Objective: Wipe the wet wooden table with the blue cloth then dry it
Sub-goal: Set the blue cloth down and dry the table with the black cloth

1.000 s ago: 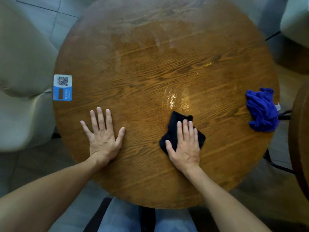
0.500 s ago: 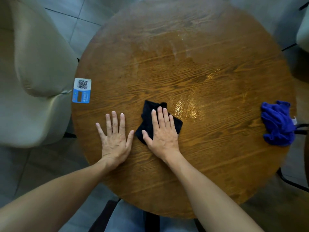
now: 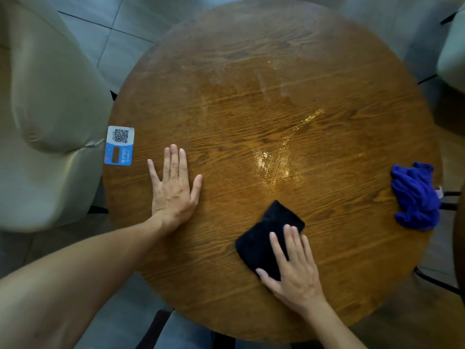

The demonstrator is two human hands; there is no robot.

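Observation:
The round wooden table (image 3: 251,109) fills the view, with a shiny wet patch (image 3: 271,162) near its middle. My right hand (image 3: 294,270) presses flat on a folded dark navy cloth (image 3: 264,238) at the table's near right, fingers spread over it. My left hand (image 3: 173,187) lies flat and open on the wood at the near left, holding nothing. A crumpled bright blue cloth (image 3: 415,197) rests at the table's right edge, away from both hands.
A blue and white QR-code sticker (image 3: 119,146) sits on the table's left edge. A beige padded chair (image 3: 45,122) stands close on the left, another chair (image 3: 453,51) at the far right. Black metal chair legs (image 3: 437,280) show lower right.
My right hand has slid the dark cloth from beside my left hand toward the right and nearer to me. My left hand stays flat in place. The view has shifted slightly.

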